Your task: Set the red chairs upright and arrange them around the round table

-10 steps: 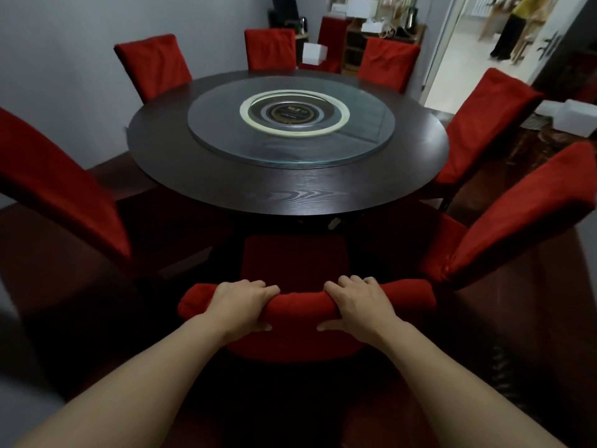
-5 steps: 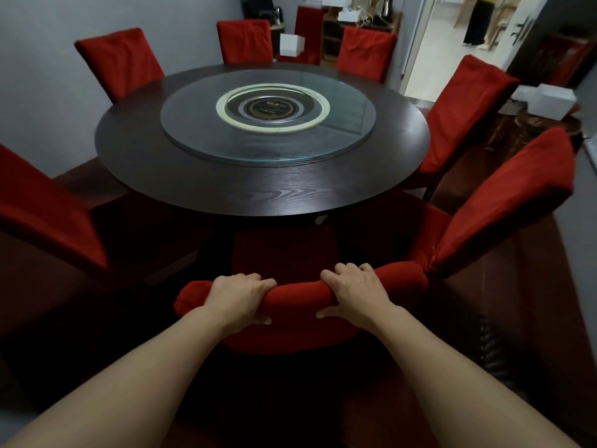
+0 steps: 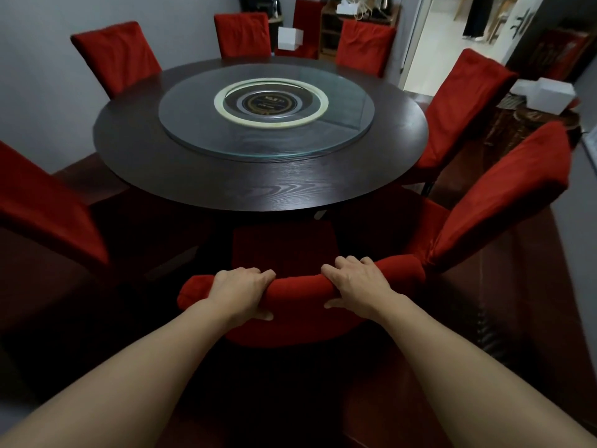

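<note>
Gripping the padded top edge of the near chair [image 3: 300, 287], the left hand [image 3: 240, 294] and the right hand [image 3: 358, 284] are both clamped on it, fingers curled over the far side and thumbs tucked under the near side. The two hands are set apart along the edge, with a short stretch of red cover between them. The chair is held upright, and its seat is seen just beyond the hands, pushed partly under the rim of the round counter [image 3: 258, 185].

On the counter beyond the hands a glass turntable [image 3: 268, 140] is carried, with a pale ring [image 3: 273, 122] around a dark round hub [image 3: 269, 103]. Gold writing is printed on the hub, but it is too small to be read.

Just right of the right hand a second chair [image 3: 504, 195] is found, its back almost touching the end of the gripped edge. Farther out on that side another chair [image 3: 465, 105] is drawn up to the counter. Well to the left of the left hand a chair back [image 3: 45, 205] is seen, partly cut off by the frame. Across the counter from the hands three more chairs [image 3: 118, 56] are ranged along the far rim. Behind them a white box [image 3: 290, 38] and dark shelves are placed, and more white boxes [image 3: 546, 93] are stacked far out to the right. A person's dark trousers [image 3: 475, 16] are seen through the lit doorway at the far right.
</note>
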Demonstrator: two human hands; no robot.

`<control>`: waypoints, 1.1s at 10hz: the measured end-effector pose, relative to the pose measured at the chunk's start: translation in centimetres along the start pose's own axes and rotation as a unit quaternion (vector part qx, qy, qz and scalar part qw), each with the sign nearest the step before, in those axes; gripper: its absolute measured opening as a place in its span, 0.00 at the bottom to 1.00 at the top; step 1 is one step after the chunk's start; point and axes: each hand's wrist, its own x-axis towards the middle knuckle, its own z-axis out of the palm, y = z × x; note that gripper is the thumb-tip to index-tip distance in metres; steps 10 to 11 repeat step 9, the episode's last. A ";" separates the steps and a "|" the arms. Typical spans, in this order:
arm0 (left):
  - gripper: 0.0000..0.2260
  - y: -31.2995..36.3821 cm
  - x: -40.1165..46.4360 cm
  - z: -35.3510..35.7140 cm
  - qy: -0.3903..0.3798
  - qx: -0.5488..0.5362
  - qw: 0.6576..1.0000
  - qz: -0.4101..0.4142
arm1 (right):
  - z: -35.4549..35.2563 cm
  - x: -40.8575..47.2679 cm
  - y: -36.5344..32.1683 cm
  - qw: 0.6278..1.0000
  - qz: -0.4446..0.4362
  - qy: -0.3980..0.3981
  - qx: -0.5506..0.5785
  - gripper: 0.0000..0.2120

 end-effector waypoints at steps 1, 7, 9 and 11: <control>0.24 0.3 -0.2 0.1 0.009 0.004 1.000 -0.003 | 0.0 -0.1 -0.1 1.000 0.006 -0.005 -0.009 0.25; 0.29 5.9 4.7 -6.1 0.031 -0.055 0.994 0.086 | -3.9 -5.0 3.7 0.988 0.127 0.042 0.078 0.33; 0.28 11.9 7.8 -8.3 0.033 -0.041 0.990 0.131 | -4.3 -8.1 8.8 0.977 0.182 0.049 0.102 0.35; 0.28 11.9 7.8 -8.3 0.033 -0.041 0.990 0.131 | -4.3 -8.1 8.8 0.977 0.182 0.049 0.102 0.35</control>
